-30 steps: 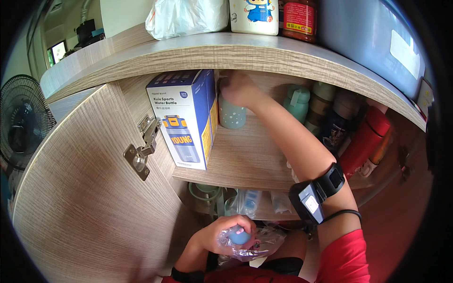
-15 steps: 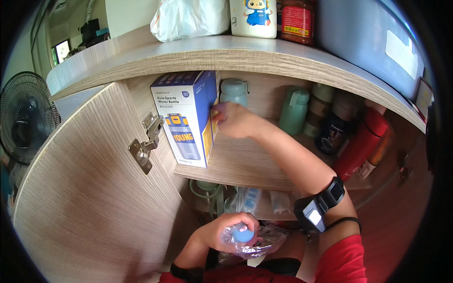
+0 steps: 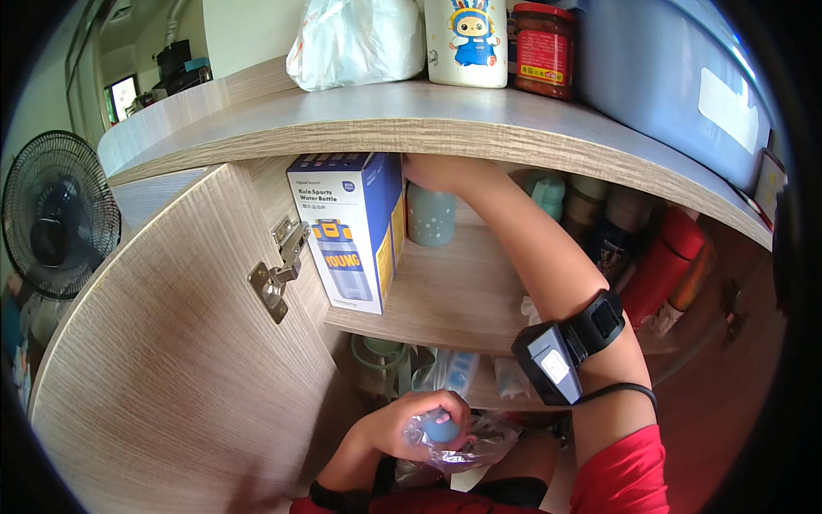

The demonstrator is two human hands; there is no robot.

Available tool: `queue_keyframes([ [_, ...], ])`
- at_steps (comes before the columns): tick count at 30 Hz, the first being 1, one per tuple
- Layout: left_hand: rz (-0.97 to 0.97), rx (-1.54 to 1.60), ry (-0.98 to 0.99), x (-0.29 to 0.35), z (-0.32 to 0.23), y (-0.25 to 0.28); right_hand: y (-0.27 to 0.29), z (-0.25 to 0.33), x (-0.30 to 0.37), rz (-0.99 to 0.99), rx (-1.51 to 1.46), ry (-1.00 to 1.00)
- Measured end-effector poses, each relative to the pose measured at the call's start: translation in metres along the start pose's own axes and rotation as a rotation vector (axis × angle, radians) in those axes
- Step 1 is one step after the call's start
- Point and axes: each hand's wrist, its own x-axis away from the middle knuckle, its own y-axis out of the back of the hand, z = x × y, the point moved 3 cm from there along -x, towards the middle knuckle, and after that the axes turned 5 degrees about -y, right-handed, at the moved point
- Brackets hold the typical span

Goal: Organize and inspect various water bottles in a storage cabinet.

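Observation:
My left hand (image 3: 402, 421) is closed around a round light-blue thing (image 3: 442, 427), perhaps a bottle's cap, wrapped in crinkled clear plastic (image 3: 484, 444). My right hand (image 3: 438, 174) reaches up into the cabinet, over a pale blue speckled bottle (image 3: 431, 216). Its fingers disappear behind a tall blue-and-white water bottle box (image 3: 344, 231), so I cannot see whether they grip anything. The box stands upright at the left end of the cabinet shelf (image 3: 445, 295), just left of the speckled bottle.
An open cabinet door (image 3: 171, 360) with a metal hinge (image 3: 278, 270) fills the left. Along the shelf's right stand a green bottle (image 3: 546, 195) and a tilted red flask (image 3: 661, 270). The countertop above (image 3: 385, 107) carries a white bag, a jar and a blue bin (image 3: 664, 94).
My right hand has gone up and deeper, from beside the box to above the speckled bottle, whose lower body now shows. The left hand keeps its hold. The view has shifted slightly.

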Motion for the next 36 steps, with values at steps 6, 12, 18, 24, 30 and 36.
queue_keyframes([
  [6, -0.071, 0.105, -0.021, 0.006, 0.001, 0.005, -0.007, -0.003, 0.061, 0.107, -0.448, -0.154],
  [12, -0.463, 0.264, -0.269, -0.017, -0.028, 0.019, 0.023, -0.015, 0.173, 0.56, -1.227, -0.187],
  [18, -0.899, 0.166, -0.132, -0.054, -0.035, 0.026, 0.024, -0.017, 0.234, 0.292, -1.332, -0.356],
  [24, -0.768, -0.072, -0.224, -0.098, -0.071, 0.007, 0.059, -0.039, 0.212, 0.086, -1.218, -0.422],
  [30, -0.675, -0.526, -0.395, -0.15, -0.11, 0.013, 0.088, -0.044, 0.179, -0.124, -1.553, -0.295],
  [36, -0.689, -0.287, -0.316, -0.164, -0.086, 0.059, 0.08, -0.027, 0.149, 0.116, -1.375, -0.21],
])
